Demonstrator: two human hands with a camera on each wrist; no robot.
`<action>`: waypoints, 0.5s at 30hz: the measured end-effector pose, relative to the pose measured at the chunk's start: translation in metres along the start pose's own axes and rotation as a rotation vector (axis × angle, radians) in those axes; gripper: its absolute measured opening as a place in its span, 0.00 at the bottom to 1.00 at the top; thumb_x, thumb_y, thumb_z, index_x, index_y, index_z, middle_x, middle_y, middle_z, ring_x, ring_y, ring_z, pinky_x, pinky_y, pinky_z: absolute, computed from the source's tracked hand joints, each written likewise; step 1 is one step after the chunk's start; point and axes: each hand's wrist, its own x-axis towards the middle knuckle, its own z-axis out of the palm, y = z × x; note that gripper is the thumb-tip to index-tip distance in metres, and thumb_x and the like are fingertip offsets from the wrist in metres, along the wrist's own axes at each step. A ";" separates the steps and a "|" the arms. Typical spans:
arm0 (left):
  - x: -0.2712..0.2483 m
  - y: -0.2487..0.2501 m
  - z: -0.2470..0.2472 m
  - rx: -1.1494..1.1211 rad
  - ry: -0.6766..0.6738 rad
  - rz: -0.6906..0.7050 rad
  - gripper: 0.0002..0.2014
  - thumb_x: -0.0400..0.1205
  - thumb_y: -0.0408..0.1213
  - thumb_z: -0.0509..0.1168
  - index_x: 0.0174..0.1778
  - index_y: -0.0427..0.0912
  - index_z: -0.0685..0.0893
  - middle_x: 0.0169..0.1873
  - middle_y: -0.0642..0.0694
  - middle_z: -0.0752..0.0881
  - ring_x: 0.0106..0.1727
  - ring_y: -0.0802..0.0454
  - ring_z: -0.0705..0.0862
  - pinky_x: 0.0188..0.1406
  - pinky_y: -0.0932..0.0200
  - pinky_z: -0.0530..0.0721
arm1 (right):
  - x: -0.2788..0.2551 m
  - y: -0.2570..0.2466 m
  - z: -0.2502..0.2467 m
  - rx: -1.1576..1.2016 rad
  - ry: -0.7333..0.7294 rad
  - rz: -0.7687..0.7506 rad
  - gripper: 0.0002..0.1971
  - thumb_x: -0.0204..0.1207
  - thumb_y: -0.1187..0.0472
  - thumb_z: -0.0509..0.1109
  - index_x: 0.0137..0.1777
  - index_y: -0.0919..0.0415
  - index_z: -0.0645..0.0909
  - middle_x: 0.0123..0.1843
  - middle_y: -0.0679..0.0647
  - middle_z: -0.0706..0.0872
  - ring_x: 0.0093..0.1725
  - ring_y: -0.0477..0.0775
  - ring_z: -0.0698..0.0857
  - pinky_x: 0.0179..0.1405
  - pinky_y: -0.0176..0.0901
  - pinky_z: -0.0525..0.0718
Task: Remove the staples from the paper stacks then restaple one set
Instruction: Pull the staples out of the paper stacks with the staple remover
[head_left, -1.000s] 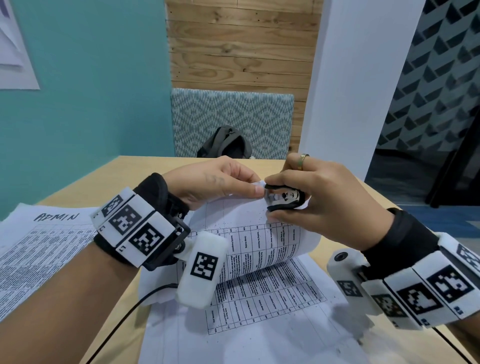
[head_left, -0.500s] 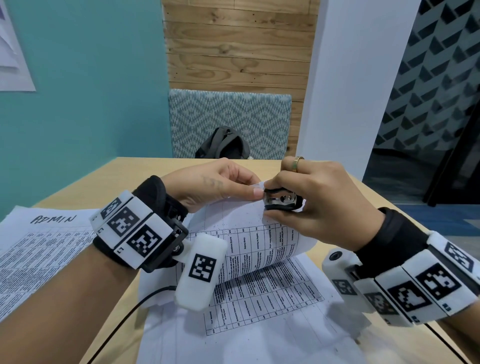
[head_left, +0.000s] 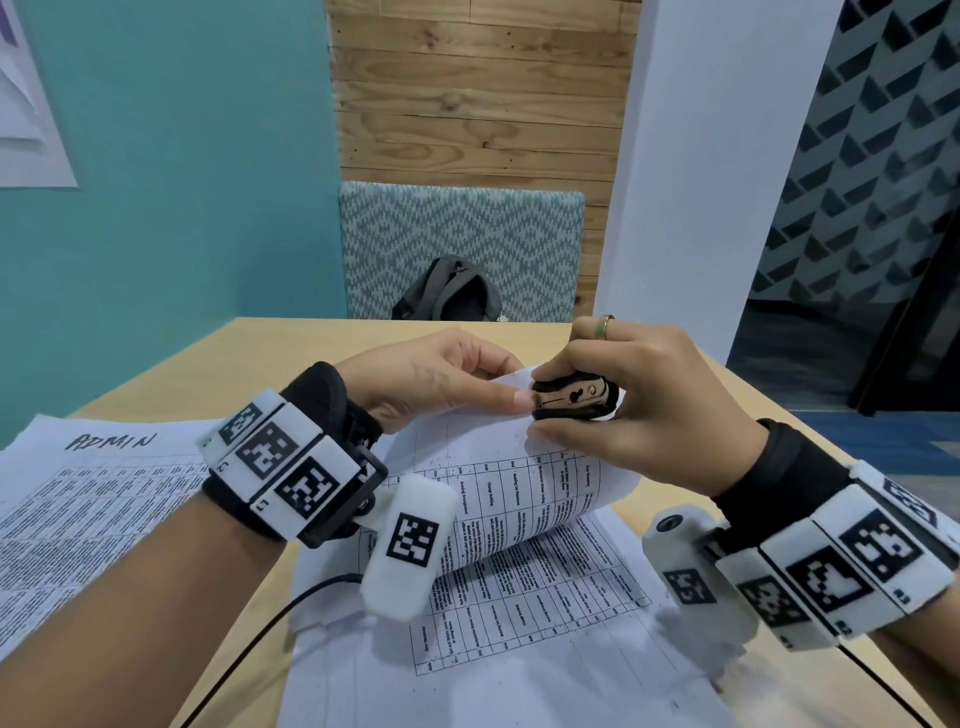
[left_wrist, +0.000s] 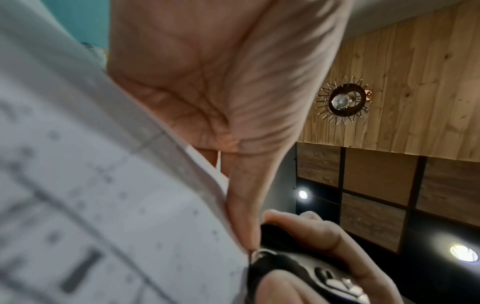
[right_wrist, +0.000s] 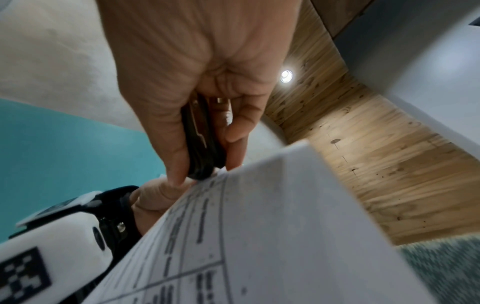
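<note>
A printed sheet (head_left: 519, 639) lies flat on the table (head_left: 270, 358) nearest the person. Above it, a paper stack (head_left: 519, 478) curls upward. The left hand (head_left: 431, 379) pinches its top corner. The right hand (head_left: 639, 405), touching the left thumb, squeezes a black staple remover (head_left: 574, 400) against that corner. Farther left lies another sheet (head_left: 78, 499); beyond the table, a backpack (head_left: 447, 293).

My head camera looks forward and down over the surface (head_left: 171, 384), taking in both wrists and the wall beyond. My left wrist camera sits very close under the left hand (left_wrist: 221, 82), facing up toward the ceiling. My right wrist camera looks up along the right hand (right_wrist: 197, 61) likewise. All three share the staple remover (head_left: 574, 400) at the paper stack (head_left: 519, 467) corner.
</note>
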 end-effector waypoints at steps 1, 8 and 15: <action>0.000 0.000 -0.001 -0.013 -0.010 0.011 0.02 0.75 0.29 0.67 0.39 0.37 0.85 0.33 0.50 0.88 0.37 0.59 0.85 0.40 0.70 0.81 | 0.000 0.001 0.000 0.039 0.012 0.017 0.14 0.58 0.54 0.80 0.40 0.62 0.87 0.32 0.44 0.75 0.31 0.43 0.73 0.30 0.32 0.71; -0.001 -0.002 0.002 -0.142 -0.049 0.123 0.09 0.75 0.29 0.64 0.33 0.44 0.86 0.31 0.51 0.87 0.33 0.59 0.85 0.37 0.70 0.81 | 0.002 0.007 -0.007 0.389 0.063 0.128 0.16 0.58 0.51 0.81 0.42 0.60 0.88 0.35 0.49 0.85 0.35 0.44 0.83 0.35 0.33 0.77; 0.002 -0.006 0.007 -0.144 -0.031 0.214 0.08 0.75 0.31 0.68 0.34 0.49 0.88 0.32 0.53 0.87 0.35 0.58 0.84 0.39 0.67 0.81 | 0.001 0.012 -0.006 0.671 0.089 0.265 0.15 0.53 0.54 0.81 0.40 0.58 0.88 0.38 0.60 0.86 0.39 0.51 0.85 0.41 0.44 0.82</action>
